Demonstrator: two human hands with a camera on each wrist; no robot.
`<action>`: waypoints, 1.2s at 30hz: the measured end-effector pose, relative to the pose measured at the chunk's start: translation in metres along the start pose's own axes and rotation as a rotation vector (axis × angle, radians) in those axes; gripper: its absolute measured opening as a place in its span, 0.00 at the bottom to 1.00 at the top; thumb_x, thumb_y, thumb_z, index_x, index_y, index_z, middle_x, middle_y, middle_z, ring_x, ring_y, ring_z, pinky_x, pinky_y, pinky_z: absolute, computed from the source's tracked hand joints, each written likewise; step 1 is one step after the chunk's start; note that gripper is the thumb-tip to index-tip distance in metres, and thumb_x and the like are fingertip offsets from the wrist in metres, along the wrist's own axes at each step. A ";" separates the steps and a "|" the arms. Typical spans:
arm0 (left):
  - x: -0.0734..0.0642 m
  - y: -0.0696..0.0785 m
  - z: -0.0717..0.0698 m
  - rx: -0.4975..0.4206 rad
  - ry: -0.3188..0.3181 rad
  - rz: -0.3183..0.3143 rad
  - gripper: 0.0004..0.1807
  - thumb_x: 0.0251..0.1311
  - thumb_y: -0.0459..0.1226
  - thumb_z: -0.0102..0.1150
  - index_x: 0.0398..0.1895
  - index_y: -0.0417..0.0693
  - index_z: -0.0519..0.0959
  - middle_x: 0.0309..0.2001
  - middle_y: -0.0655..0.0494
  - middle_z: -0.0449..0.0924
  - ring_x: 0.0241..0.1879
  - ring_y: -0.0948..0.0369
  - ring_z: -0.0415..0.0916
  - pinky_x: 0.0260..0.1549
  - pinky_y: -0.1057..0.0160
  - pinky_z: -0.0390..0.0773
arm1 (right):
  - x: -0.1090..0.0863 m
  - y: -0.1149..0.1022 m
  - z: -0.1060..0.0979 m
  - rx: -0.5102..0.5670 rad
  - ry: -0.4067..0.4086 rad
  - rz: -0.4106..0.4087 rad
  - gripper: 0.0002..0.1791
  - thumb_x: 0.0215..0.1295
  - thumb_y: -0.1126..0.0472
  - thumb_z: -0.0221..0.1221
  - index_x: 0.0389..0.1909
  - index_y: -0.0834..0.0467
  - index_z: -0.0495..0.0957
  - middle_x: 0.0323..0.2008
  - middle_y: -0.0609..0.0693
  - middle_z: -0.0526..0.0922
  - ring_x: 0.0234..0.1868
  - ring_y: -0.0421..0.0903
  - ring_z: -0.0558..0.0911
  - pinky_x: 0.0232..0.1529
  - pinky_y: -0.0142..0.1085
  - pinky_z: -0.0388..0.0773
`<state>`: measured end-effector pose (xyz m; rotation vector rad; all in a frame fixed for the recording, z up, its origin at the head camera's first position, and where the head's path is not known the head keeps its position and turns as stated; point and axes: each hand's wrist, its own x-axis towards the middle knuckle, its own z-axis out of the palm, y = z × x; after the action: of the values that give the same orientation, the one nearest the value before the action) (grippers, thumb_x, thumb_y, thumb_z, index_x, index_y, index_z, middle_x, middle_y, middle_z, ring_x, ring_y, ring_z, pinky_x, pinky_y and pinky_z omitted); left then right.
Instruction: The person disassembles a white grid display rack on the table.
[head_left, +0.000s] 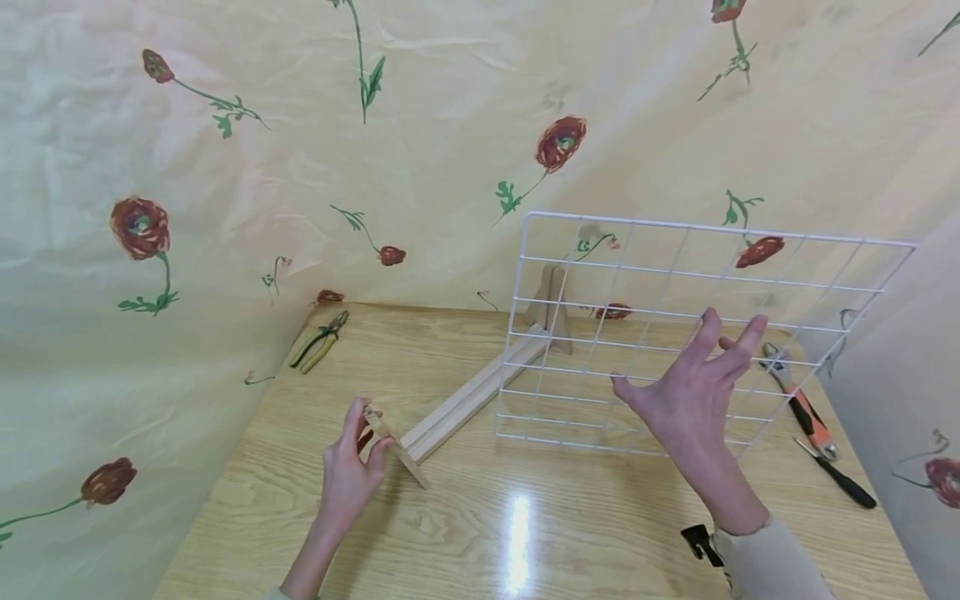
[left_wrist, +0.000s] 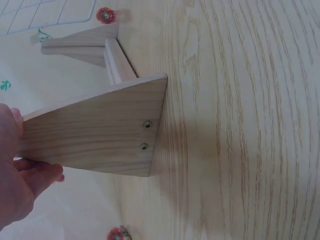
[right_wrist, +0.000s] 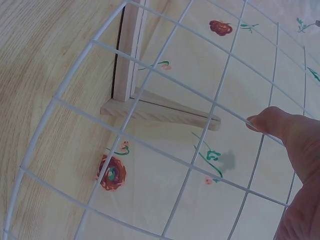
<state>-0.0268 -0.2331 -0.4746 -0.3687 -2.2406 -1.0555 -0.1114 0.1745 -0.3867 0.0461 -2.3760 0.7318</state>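
My left hand (head_left: 352, 471) pinches the narrow top of a wooden end piece (head_left: 406, 459), thumb on one side and fingers on the other. Two metal fasteners (left_wrist: 147, 124) show on its outer face, whose wide edge stands on the table. Wooden rails (head_left: 476, 390) run from it to a matching end piece (head_left: 564, 340) at the back. With my right hand (head_left: 693, 408) I hold a white wire grid (head_left: 630, 222), fingers spread across it and thumb on a wire. The grid leans upright in front of the far end piece, which shows through its openings.
Pliers (head_left: 322, 343) with yellowish handles lie at the back left of the wooden table (head_left: 450, 533). On the right are an orange and black adjustable wrench (head_left: 806, 410) and a black-handled screwdriver (head_left: 849, 485). Flowered cloth (head_left: 450, 150) hangs behind and along the sides.
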 end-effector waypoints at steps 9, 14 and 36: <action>-0.002 0.004 0.000 0.030 0.019 -0.013 0.35 0.50 0.26 0.72 0.63 0.36 0.69 0.47 0.38 0.82 0.48 0.39 0.81 0.39 0.49 0.86 | -0.001 -0.001 0.001 -0.010 -0.006 0.017 0.77 0.26 0.58 0.85 0.73 0.63 0.40 0.73 0.70 0.25 0.57 0.72 0.57 0.34 0.64 0.75; -0.003 0.006 0.000 0.061 0.031 -0.029 0.38 0.44 0.22 0.75 0.62 0.36 0.69 0.44 0.36 0.83 0.46 0.40 0.82 0.38 0.50 0.86 | -0.001 -0.001 0.001 -0.015 -0.005 0.016 0.77 0.25 0.57 0.85 0.73 0.64 0.41 0.73 0.71 0.26 0.57 0.72 0.57 0.33 0.63 0.75; -0.006 0.005 0.002 0.131 0.102 0.062 0.34 0.66 0.54 0.56 0.60 0.33 0.70 0.36 0.39 0.85 0.37 0.40 0.84 0.34 0.49 0.86 | 0.000 -0.002 0.004 -0.012 0.006 -0.032 0.75 0.28 0.57 0.85 0.72 0.63 0.40 0.72 0.73 0.26 0.57 0.73 0.57 0.33 0.64 0.74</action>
<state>-0.0201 -0.2285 -0.4765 -0.3186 -2.1793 -0.8704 -0.1133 0.1710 -0.3887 0.0765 -2.3686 0.7023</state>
